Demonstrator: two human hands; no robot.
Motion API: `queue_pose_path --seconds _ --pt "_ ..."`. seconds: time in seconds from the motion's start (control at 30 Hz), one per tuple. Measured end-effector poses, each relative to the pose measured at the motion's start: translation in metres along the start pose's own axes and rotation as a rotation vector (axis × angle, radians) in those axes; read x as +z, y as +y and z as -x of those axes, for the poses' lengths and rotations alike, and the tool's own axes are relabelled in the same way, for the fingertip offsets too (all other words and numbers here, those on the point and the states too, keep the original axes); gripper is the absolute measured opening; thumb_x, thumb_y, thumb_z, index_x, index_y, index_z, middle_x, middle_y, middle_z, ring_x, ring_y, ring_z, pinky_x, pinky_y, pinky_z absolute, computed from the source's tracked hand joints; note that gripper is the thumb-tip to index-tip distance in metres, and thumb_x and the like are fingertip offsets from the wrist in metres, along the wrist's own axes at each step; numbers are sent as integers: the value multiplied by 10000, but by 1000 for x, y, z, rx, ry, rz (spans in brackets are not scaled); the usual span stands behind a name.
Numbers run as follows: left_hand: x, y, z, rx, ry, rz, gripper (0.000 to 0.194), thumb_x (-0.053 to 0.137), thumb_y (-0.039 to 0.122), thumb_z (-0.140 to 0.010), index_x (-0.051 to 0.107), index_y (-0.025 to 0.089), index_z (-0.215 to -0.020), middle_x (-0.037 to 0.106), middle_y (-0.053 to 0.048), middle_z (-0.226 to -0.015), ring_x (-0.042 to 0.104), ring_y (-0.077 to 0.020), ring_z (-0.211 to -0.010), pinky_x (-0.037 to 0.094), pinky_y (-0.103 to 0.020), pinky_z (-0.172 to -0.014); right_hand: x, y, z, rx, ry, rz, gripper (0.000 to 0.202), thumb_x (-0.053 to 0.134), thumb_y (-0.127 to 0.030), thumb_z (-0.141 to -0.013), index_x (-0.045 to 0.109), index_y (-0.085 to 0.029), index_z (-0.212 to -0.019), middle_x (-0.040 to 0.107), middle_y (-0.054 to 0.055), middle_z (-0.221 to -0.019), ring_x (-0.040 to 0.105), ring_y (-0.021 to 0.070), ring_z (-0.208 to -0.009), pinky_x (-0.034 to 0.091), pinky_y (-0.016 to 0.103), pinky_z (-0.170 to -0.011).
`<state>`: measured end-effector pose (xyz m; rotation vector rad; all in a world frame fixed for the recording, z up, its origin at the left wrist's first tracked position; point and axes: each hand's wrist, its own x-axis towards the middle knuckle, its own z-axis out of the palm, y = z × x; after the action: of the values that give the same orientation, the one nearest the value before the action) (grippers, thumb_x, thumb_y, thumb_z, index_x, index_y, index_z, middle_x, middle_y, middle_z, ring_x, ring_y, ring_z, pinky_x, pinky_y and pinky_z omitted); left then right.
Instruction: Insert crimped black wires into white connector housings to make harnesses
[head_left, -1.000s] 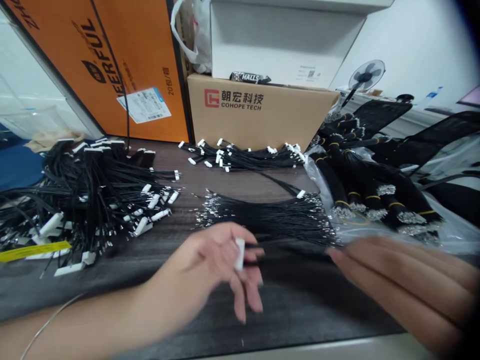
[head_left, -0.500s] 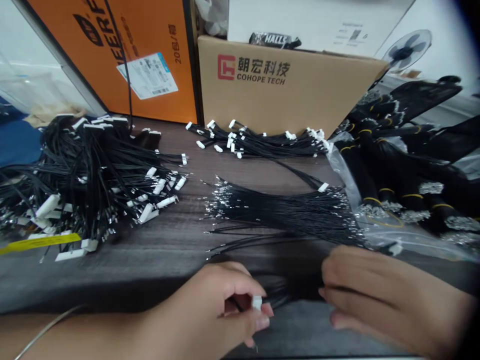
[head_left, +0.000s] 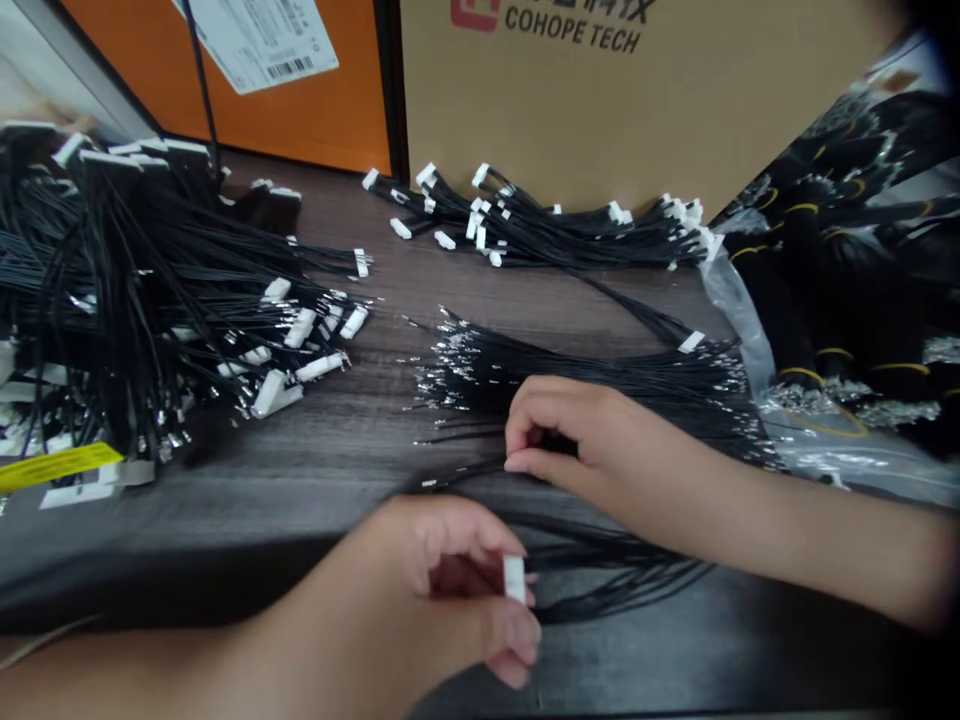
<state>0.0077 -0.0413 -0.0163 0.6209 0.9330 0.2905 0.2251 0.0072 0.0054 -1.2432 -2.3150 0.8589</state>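
A bare strip of counter (head_left: pixel 375 400) runs between the big wire pile (head_left: pixel 112 260) and the middle wire bunch (head_left: pixel 480 365). The orange box (head_left: pixel 322 115) and brown box (head_left: pixel 600 120) block the back.

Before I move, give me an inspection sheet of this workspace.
Surface: dark table, wood-grained; spills, nothing seen.
Job's things: white connector with black wires trailing right.
Clutter: yellow strip at left; clear plastic at right.
Hands: left hand holds the connector; right hand seems to pinch a loose wire.
Cables: tangled pile left, smaller pile behind, tied bundles right.
Surroundings: orange box and cardboard box behind.
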Motion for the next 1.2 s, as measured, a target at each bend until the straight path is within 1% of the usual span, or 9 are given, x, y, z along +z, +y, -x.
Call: queue_pose_path --seconds 0.17,0.27,0.33,0.43,0.63,0.83,0.97,1.07,1.2 --pt "-18 -2 4 96 -26 157 245 1050 362 -750 885 209 -847 848 13 -810 841 -168 -764 683 -247 -725 -21 -9 12 117 32 -173 151 750 -220 -959 726 -254 -814 779 -32 -1025 744 118 -922 573 209 -810" --pt "-22 -4 3 104 -43 209 242 1069 357 -739 905 219 -851 857 2 -815 858 -177 -779 698 -233 -732 -22 -16 31 198 -19 -181 151 680 -299 -986 709 -281 -838 778 -59 -876 702 120 -748 528 211 -618" --pt "-23 -6 3 114 -21 245 233 1072 323 -740 910 231 -879 864 1 -828 866 -185 -768 702 -226 -707 -18 -20 46 175 -29 -87 169 624 -265 -994 673 -279 -833 709 -75 -745 601 103 -602 445 212 -513" --pt "-24 -5 5 129 24 239 222 1061 315 -761 909 227 -897 869 -5 -834 868 -185 -743 701 -212 -687 -11 -22 59 121 4 15 188 564 -209 -998 666 -275 -854 629 -89 -664 505 74 -514 373 199 -466" --pt "-22 16 11 75 88 146 269 1098 301 -679 894 196 -821 859 -3 -748 849 -157 -673 696 -183 -658 -6 -21 51 167 58 3 202 576 -149 -875 668 -276 -749 588 -97 -593 484 63 -457 315 193 -404" --pt "-26 10 9 133 47 183 168 1030 265 -804 911 238 -919 893 1 -828 876 -180 -740 713 -203 -675 4 -21 50 153 95 -95 245 554 -125 -898 668 -277 -743 596 -99 -593 503 64 -462 341 183 -410" --pt "-23 16 10 74 69 161 235 1078 263 -711 895 215 -850 877 12 -750 859 -160 -690 707 -189 -659 6 -21 50 107 63 -63 222 578 -151 -947 687 -259 -786 634 -90 -641 510 54 -484 378 182 -437" --pt "-20 22 10 86 77 149 254 1086 280 -692 891 209 -839 871 14 -733 849 -151 -672 703 -182 -645 7 -23 45 67 53 -43 230 621 -173 -992 720 -247 -798 650 -75 -656 499 54 -487 358 211 -425" --pt "-17 24 9 69 92 146 260 1095 278 -668 884 209 -804 865 19 -700 833 -131 -641 689 -165 -635 11 -23 38 55 69 -100 246 636 -97 -943 703 -228 -746 662 -86 -652 506 40 -500 359 195 -435"
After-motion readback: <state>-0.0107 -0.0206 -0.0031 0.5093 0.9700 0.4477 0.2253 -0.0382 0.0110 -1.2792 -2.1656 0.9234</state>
